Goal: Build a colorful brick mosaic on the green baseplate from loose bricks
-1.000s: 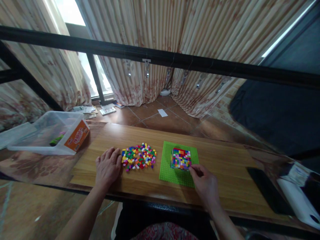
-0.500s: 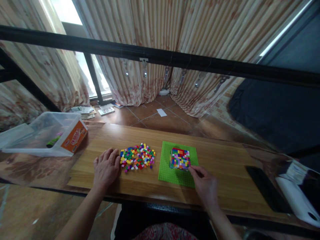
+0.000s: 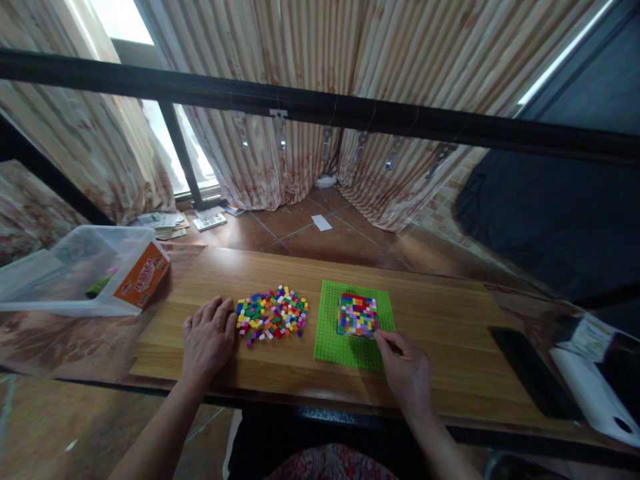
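Observation:
My left hand (image 3: 207, 337) lies palm down on the wooden board, fingers stretched out and holding nothing, its fingertips beside a loose pile of small coloured bricks (image 3: 273, 313). On the right of the pile sits a green baseplate (image 3: 327, 343). A square block built of many-coloured bricks (image 3: 358, 313) stands on it, with red ones towards its far side. With thumb and forefinger pinched together, my right hand (image 3: 407, 367) is at the block's near right corner. Whatever is between those fingertips is too small or hidden to make out.
A clear plastic box (image 3: 75, 303) with an orange label stands left of the wooden board (image 3: 440, 320). A black flat object (image 3: 533, 373) and a white object (image 3: 593, 397) lie at the right. A black bar (image 3: 310, 103) crosses above, beyond the board.
The whole view has shifted slightly. My right hand stays pinched at the same corner of the block, and my left hand keeps its place beside the pile.

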### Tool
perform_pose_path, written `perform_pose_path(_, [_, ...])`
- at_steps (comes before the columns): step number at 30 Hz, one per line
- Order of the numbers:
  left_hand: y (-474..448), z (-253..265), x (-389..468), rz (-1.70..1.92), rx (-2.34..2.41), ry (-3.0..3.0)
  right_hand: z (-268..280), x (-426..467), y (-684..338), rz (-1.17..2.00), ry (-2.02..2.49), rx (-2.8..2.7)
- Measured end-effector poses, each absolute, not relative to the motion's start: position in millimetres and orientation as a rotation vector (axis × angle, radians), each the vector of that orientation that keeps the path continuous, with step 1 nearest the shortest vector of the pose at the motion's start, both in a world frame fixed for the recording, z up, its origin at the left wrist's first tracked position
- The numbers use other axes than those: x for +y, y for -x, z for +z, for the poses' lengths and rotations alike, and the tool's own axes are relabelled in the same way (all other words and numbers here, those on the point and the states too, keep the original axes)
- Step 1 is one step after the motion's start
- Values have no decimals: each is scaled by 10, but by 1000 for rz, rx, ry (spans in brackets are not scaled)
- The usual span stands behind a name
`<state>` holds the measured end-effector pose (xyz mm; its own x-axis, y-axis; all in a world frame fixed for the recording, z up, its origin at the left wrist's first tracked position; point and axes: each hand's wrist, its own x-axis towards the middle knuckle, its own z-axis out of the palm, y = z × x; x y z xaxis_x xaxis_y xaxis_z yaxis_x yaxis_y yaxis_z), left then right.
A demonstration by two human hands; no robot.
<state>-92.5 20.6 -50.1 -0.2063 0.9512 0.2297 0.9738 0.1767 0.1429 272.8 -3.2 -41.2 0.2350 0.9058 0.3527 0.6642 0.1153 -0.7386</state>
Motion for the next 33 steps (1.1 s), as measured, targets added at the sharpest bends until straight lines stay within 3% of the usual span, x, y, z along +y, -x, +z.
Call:
perform_pose_path(16, [918,-470,191,-372,-2340,1917,-528,-266,-2698,351,1705,-1334])
perform_pose_path(25, [925,-501,178,-422,-2332,1924,-415,-237,-1886,550,1425,-1778])
perform_pose_path(33, [918,-491,172,-476,-2345,1922,-497,279,-1491,455,1556,-1982])
